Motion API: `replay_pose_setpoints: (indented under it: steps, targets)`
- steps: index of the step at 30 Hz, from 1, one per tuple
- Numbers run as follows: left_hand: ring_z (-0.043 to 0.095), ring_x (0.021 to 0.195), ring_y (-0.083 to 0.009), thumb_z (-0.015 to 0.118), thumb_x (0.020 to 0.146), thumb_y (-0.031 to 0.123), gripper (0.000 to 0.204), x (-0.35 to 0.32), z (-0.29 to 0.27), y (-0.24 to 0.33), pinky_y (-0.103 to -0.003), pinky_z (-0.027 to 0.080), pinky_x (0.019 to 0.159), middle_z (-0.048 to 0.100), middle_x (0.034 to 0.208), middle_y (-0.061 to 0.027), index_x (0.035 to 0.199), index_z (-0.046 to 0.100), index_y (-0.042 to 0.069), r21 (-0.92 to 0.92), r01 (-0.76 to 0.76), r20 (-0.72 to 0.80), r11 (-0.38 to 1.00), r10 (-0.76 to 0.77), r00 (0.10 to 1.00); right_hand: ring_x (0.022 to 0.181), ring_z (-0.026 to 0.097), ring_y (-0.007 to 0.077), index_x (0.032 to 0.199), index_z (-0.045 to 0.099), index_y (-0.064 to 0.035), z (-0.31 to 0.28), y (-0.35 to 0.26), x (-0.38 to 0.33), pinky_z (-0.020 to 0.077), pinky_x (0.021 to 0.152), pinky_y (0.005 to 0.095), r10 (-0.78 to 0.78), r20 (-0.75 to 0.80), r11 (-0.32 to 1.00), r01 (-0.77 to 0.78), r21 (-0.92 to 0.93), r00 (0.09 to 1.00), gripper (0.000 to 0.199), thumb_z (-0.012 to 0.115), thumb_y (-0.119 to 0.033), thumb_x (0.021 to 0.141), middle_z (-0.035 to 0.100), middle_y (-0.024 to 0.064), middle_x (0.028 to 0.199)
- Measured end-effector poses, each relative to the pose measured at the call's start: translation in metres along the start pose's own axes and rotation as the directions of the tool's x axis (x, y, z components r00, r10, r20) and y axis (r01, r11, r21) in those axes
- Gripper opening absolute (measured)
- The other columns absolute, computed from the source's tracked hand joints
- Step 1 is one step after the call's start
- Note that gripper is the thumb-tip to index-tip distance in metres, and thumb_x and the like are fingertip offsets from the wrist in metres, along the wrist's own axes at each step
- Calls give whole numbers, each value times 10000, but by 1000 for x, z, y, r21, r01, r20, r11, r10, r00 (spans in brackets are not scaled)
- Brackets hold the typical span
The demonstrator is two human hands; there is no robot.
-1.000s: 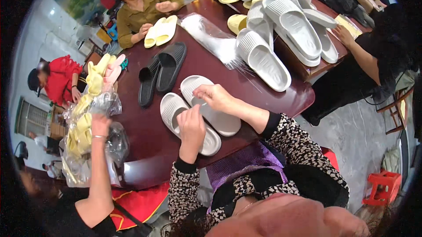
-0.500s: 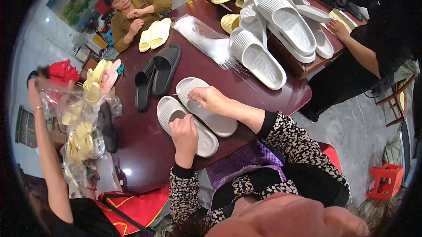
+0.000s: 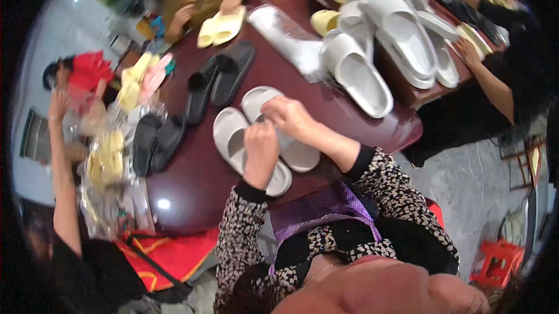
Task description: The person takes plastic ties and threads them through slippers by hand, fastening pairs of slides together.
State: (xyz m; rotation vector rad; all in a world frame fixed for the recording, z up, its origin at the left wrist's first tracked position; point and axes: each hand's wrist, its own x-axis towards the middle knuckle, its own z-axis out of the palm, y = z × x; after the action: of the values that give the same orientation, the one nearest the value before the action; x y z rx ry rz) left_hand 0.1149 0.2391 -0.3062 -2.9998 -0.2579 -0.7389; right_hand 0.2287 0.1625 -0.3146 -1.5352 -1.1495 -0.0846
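Head view: dark red-brown round table [image 3: 192, 192], glossy, grey stone floor [image 3: 466, 197] off its right side. All places below are relative to the pair of light grey slippers [image 3: 262, 139] lying side by side, soles down, at the near edge of the table in front of me.

My left hand [image 3: 260, 148] sits on the left slipper of the pair, fingers curled in, closed on something at the strap; exactly what they pinch is hidden by the hand itself. My right hand [image 3: 289, 116] is on the right slipper, fingers bent and closed over its strap area, touching it. The two hands nearly meet above the gap between the slippers. Both forearms in spotted black-and-white sleeves [image 3: 372, 180].

Just beyond the pair: black slippers [image 3: 221, 78], two side by side. Left of the pair: another black pair [image 3: 156, 142]. Further left: clear plastic bags of yellow slippers [image 3: 108, 160], held up by another person's arm [image 3: 61, 186]. Beyond and right: a heap of large white slippers [image 3: 378, 46], with a clear plastic bag [image 3: 285, 34] lying flat beside it. Far side: a person in an olive top with a pale yellow pair [image 3: 220, 27] under their hand. Right: another person's arm [image 3: 489, 81] reaching onto the heap. Red plastic stool [image 3: 495, 261] on the floor, well to the right.
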Motion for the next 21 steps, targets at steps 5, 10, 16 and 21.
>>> replay_pose_setpoints:
  steps: [5,10,16,21]
  targets:
    - [535,755,-270,472,718,29,118,2,6,-3,-367,423,687,543,745,-145,799,545,-16,-89,-66,-31,994,64,997,778,630,289,887,631,-24,-1,3,4,505,686,351,35,-41,999,-36,-35,999,105,574,-37,800,631,163,864]
    - [526,810,-242,513,717,91,116,3,7,-4,-352,419,711,549,811,-99,793,566,22,-138,-91,-252,986,54,966,697,605,151,922,627,-4,0,6,2,487,617,272,211,54,964,-217,151,976,113,537,-34,859,632,102,790]
    - [542,864,-271,596,719,59,249,-4,-19,-11,-364,419,763,572,910,-120,954,568,-20,-262,-107,-363,959,5,932,621,543,81,945,617,6,1,13,-4,452,561,221,301,145,875,-333,351,943,127,519,-43,881,594,32,714]
    - [567,797,-251,624,748,54,164,-5,-19,-15,-339,450,705,582,873,-116,898,597,-9,-567,8,-320,824,-230,919,579,506,55,959,609,10,0,1,-13,421,528,199,230,259,873,-316,372,938,131,513,-38,883,562,-1,659]
